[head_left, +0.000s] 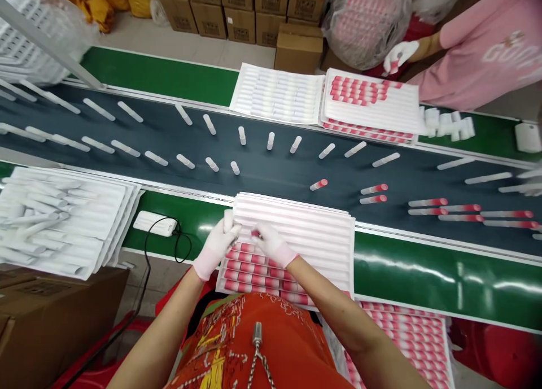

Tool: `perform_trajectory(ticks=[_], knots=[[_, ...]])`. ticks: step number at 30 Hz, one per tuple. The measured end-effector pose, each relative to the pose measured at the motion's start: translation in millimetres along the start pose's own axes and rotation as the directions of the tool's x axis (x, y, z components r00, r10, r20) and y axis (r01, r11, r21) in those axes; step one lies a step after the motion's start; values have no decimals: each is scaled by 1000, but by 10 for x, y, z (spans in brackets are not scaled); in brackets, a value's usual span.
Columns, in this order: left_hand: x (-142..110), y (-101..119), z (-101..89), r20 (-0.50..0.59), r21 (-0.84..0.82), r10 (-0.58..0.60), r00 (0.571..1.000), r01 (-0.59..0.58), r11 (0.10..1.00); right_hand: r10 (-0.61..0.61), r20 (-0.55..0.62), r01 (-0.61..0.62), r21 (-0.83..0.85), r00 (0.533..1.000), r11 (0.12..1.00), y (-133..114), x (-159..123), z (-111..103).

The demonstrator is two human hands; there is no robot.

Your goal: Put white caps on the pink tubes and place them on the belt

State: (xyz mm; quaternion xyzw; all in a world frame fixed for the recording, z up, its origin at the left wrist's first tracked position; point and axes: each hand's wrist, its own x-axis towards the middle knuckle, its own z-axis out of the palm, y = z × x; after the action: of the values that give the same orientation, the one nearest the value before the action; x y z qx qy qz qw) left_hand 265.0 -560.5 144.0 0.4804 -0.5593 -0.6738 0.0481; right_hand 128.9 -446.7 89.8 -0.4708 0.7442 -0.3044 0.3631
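Now | left hand: white tube upright | right hand: pink cap

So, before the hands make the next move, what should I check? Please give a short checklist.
1. Left hand grips a white tube: ok.
2. Right hand pinches a pink cap: ok.
3. Cap seated on the tube: not ok, they are apart.
4. Free grooves in the ribbed tray: ok, its far rows are bare.
5. White tubes on the conveyor belt nearby: ok.
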Motion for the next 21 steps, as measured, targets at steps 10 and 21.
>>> perform_trajectory(ticks=[10,21], knots=[[-166,543,492,281,409,14,960,-133,903,163,-267,117,787,950,606,-510,-242,-784],[-70,810,604,407,688,40,912,-335,644,199,-204,18,739,959,673,-547,-420,-967]])
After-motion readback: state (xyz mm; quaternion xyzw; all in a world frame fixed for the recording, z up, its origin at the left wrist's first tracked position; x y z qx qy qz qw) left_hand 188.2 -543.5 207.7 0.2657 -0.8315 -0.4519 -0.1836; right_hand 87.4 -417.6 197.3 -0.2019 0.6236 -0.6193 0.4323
